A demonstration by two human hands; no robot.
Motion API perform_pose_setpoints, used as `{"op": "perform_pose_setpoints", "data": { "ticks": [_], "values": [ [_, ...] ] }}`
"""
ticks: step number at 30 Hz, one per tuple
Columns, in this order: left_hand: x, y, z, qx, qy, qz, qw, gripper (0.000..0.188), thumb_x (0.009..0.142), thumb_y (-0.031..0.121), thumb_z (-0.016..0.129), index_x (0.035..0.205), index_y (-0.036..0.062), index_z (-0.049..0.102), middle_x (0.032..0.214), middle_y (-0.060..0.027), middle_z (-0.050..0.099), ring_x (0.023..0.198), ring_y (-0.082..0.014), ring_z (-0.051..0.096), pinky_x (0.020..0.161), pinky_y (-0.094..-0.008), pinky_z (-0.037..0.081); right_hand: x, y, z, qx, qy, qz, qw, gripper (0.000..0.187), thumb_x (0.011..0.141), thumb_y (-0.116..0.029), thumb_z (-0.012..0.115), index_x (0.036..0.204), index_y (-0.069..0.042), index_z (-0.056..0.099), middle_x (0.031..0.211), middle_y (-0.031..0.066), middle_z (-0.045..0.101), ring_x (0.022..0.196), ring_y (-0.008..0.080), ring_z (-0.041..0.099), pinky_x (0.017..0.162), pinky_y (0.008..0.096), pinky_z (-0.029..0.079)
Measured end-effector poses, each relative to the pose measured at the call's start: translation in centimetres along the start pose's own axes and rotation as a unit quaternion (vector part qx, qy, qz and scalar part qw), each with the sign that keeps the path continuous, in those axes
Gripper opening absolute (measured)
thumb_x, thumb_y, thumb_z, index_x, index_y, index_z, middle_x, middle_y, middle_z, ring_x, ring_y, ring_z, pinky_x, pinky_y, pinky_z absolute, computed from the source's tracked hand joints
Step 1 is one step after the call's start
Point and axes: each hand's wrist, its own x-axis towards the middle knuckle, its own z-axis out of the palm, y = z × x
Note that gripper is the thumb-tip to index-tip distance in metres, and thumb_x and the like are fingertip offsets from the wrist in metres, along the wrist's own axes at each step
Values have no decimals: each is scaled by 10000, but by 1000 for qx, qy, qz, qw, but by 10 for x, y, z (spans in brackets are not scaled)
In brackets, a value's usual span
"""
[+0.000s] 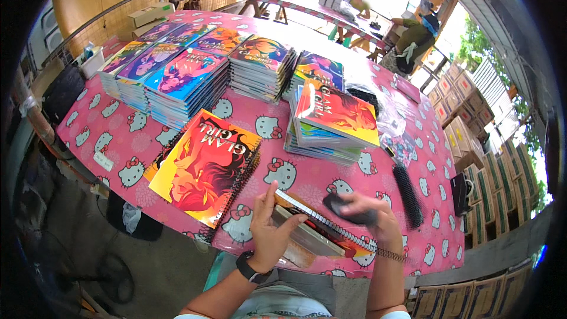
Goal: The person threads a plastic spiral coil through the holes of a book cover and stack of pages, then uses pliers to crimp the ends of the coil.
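From where I stand, the notebook (311,238) is just right of the near notebook pile (205,168), coiled edge up — the left hand (273,223) pinches its pile-side end between thumb and fingers, while the right hand (380,215) is wrapped around a dark, blurred object (345,208) close to the coil (354,237), whose loose tail juts out away from the pile. I'd keep that pinch firm, the notebook square and the right hand's pressure light — otherwise the coil could snag.
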Motion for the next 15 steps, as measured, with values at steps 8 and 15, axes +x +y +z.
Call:
{"op": "perform_pose_setpoints", "data": {
  "ticks": [8,15],
  "values": [
    [8,-3,-4,-54,-30,-12,998,739,736,41,764,1389,22,420,1070,-53,488,991,-152,500,888,-273,404,10,12,-3,26,-15,2,1000,454,897,-360,502,1083,23,662,1190,221,594,1137,291,525,981,385,367],
    [8,-1,-11,-64,-55,-22,996,690,760,55,752,1375,24,443,1080,-45,489,1014,-140,484,902,-261,389,24,11,4,49,-37,-62,996,588,867,-539,517,1097,-21,672,1174,192,609,1121,277,527,950,384,379]
  ]
}}
